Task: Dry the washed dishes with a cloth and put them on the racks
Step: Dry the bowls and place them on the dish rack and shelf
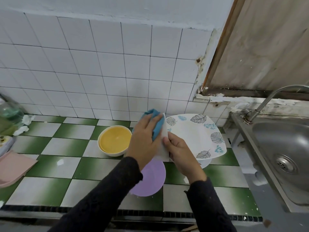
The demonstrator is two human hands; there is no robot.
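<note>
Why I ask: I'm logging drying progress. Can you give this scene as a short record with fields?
left hand: holds the blue cloth against the white dish
right hand: grips the white dish's edge, keeping it upright
leaf-patterned plate: behind the hands, near the sink
yellow bowl: on the counter, left of the hands
purple dish: on the counter, partly under the forearms
racks: none clearly visible

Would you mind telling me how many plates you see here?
2: a white plate held on edge in the right hand, and a leaf-patterned plate beyond it, by the sink. Something white under that one may be another.
</note>
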